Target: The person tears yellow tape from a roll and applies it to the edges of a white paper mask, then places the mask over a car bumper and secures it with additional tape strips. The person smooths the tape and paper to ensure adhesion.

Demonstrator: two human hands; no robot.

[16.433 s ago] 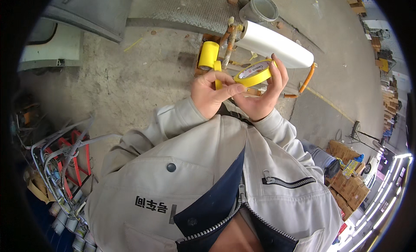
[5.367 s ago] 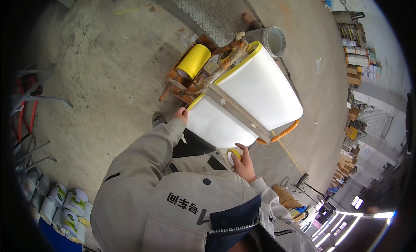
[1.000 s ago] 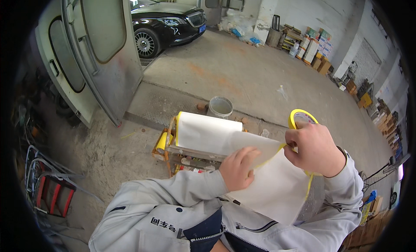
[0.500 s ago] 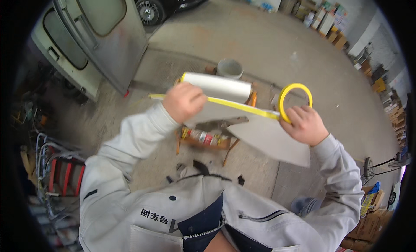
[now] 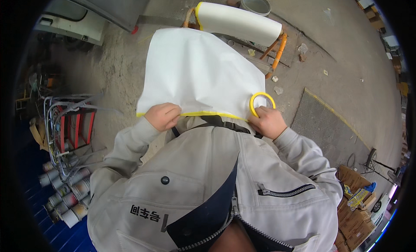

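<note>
A sheet of white masking paper [image 5: 199, 70] hangs in front of my waist and spreads away from me. Yellow tape [image 5: 212, 113] runs along its near edge. Near the left end of that edge, my left hand [image 5: 164, 116] is closed in a pinch on the paper. My right hand [image 5: 269, 122] grips the yellow tape roll [image 5: 251, 105] at the right end of the edge, its thumb and fingers at the ring's lower side. The paper's surface is creased in the middle and covers most of the stand behind it.
A white paper roll [image 5: 238, 22] with a yellow end rests on an orange stand [image 5: 277, 55], a grey bucket [image 5: 255, 4] behind it. At left are a red-stepped metal frame [image 5: 78, 128] and several cans [image 5: 71, 198]. Cardboard boxes [image 5: 355, 221] are stacked at lower right.
Both hands have come down and closer to my body, bringing the taped edge to my waist. The sheet now faces up, spread out. The view has tilted downward.
</note>
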